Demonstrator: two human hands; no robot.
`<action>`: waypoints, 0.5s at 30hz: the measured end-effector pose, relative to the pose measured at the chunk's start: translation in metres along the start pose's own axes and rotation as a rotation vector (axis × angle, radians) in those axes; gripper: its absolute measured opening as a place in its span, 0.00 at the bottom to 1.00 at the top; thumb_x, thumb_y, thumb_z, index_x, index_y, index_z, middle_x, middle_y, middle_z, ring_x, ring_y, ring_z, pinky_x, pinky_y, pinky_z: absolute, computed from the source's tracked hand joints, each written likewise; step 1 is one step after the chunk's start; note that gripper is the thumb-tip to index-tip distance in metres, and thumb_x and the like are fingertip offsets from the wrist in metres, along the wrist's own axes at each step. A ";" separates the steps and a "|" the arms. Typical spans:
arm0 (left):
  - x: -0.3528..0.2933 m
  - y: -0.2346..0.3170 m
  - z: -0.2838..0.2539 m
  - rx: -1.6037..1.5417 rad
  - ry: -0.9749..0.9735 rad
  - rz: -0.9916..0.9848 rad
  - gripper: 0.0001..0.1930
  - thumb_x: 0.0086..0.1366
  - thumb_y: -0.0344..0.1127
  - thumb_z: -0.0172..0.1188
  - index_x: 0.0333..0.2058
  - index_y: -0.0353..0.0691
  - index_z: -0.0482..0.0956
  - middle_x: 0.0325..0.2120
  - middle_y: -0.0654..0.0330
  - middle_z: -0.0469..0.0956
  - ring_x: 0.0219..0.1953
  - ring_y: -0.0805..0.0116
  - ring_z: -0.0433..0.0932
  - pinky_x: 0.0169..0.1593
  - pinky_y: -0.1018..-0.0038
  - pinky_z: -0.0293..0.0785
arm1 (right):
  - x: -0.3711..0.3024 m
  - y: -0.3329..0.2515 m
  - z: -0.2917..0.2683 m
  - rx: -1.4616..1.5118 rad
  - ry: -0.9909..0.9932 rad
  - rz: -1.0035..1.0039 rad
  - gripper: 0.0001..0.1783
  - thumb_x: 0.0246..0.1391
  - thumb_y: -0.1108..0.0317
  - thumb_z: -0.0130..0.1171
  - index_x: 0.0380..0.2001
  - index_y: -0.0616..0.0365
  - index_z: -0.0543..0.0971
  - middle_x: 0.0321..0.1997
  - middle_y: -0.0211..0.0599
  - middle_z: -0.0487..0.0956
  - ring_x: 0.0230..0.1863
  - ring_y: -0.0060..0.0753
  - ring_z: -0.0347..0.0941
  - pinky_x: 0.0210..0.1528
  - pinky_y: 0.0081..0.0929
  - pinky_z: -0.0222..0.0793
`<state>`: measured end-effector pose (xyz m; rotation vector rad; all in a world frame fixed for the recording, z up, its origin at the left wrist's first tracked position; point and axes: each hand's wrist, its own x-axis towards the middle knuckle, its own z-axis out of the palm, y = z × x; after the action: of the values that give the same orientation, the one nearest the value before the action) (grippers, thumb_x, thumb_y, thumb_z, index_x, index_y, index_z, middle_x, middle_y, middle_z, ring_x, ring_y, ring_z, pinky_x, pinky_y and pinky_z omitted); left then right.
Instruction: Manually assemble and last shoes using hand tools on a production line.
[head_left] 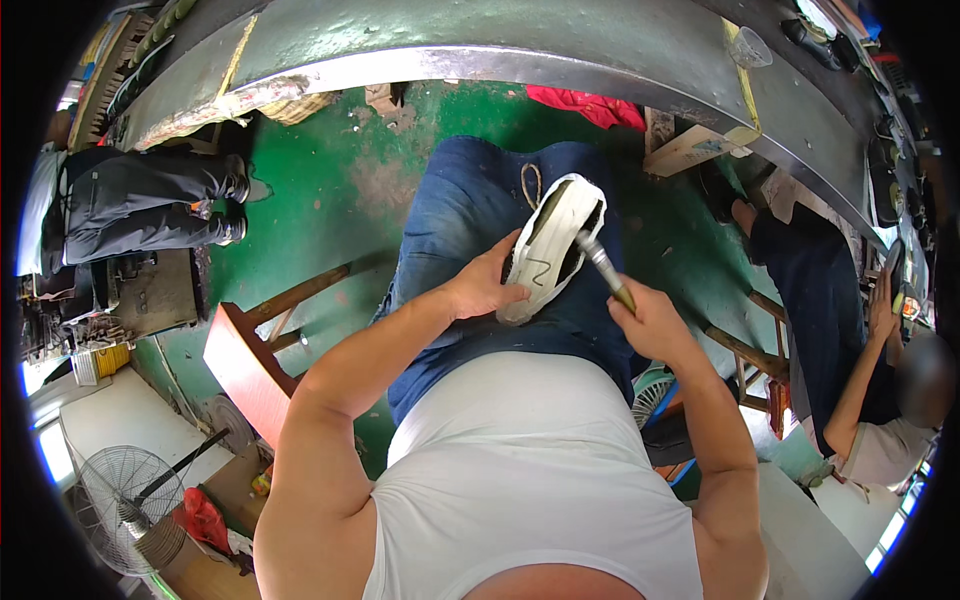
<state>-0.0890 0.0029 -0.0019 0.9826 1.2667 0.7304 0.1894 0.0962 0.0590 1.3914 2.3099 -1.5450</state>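
Observation:
Over my lap lies a white shoe, its sole side up, with a dark wavy line marked on it and black showing along its right edge. My left hand is closed around the shoe's near left side, thumb over the top. In my right hand is a brush with a silvery metal collar and an olive handle. The brush's dark tip is at the shoe's right edge; whether it touches cannot be made out.
Ahead runs a metal-edged workbench. A wooden stool stands left, near a wire fan. At right another person sits, hands around something. Someone's grey-trousered legs show at left. Red cloth lies under the bench.

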 end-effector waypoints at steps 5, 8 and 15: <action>0.005 -0.020 0.006 -0.224 0.010 0.007 0.46 0.56 0.18 0.62 0.70 0.35 0.48 0.63 0.54 0.64 0.66 0.65 0.61 0.69 0.69 0.54 | 0.004 -0.019 0.004 -0.390 -0.015 -0.423 0.31 0.53 0.73 0.58 0.60 0.70 0.66 0.50 0.55 0.76 0.50 0.53 0.74 0.53 0.40 0.71; 0.008 -0.021 0.009 -0.271 0.001 0.017 0.45 0.56 0.17 0.61 0.71 0.35 0.48 0.63 0.54 0.65 0.65 0.65 0.61 0.69 0.69 0.54 | 0.011 -0.037 0.002 -0.638 0.006 -0.426 0.32 0.49 0.77 0.57 0.60 0.74 0.65 0.51 0.57 0.73 0.53 0.56 0.69 0.55 0.41 0.70; 0.007 -0.024 0.008 -0.254 0.005 -0.004 0.47 0.55 0.21 0.61 0.70 0.28 0.44 0.63 0.46 0.65 0.65 0.59 0.64 0.69 0.70 0.56 | 0.037 -0.060 -0.018 -0.587 -0.326 -0.271 0.33 0.51 0.78 0.57 0.61 0.74 0.64 0.54 0.58 0.72 0.58 0.56 0.68 0.60 0.40 0.67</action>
<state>-0.0810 -0.0026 -0.0266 0.7713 1.1476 0.8672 0.1335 0.1276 0.0938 0.6607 2.5035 -0.9103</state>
